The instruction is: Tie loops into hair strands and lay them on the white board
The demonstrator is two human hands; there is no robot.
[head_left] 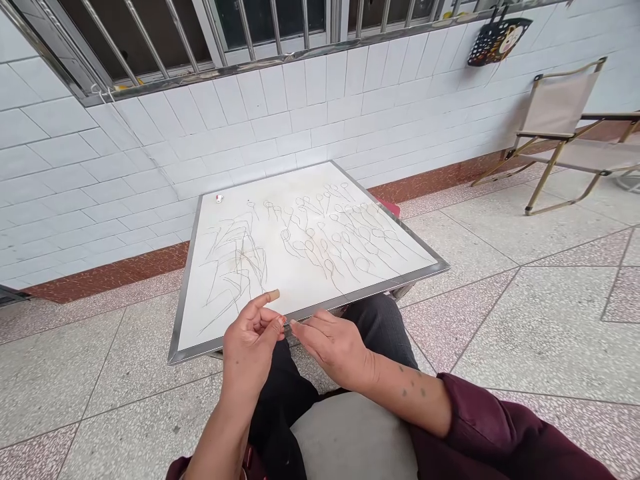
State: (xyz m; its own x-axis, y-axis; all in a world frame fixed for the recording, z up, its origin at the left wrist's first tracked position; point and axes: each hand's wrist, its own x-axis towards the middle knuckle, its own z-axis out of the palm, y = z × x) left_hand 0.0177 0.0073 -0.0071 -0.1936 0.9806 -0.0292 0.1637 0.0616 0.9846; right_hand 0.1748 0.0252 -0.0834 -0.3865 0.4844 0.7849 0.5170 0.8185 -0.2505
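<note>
Head view: a low table [295,291] with a white top and a grey metal rim stands in front of the seated person, close to a white tiled wall [280,143]. Thin dark strands lie spread over the top: crossing strands [243,255] on the left side, and looped strands [323,247] in the middle and on the right. A tiny white and red thing [219,199] sits near the far left corner.

The left hand [253,337] is at the table's near edge, thumb and fingers bent together at a small reddish spot; I cannot tell whether it grips anything. One finger has a tan wrap [275,294] at its tip. The right hand [335,343] is half closed, fingertips just beside the left thumb; whether it holds a strand I cannot tell. A folding chair [557,110] stands by the wall, right of a hanging basket [493,45].
</note>
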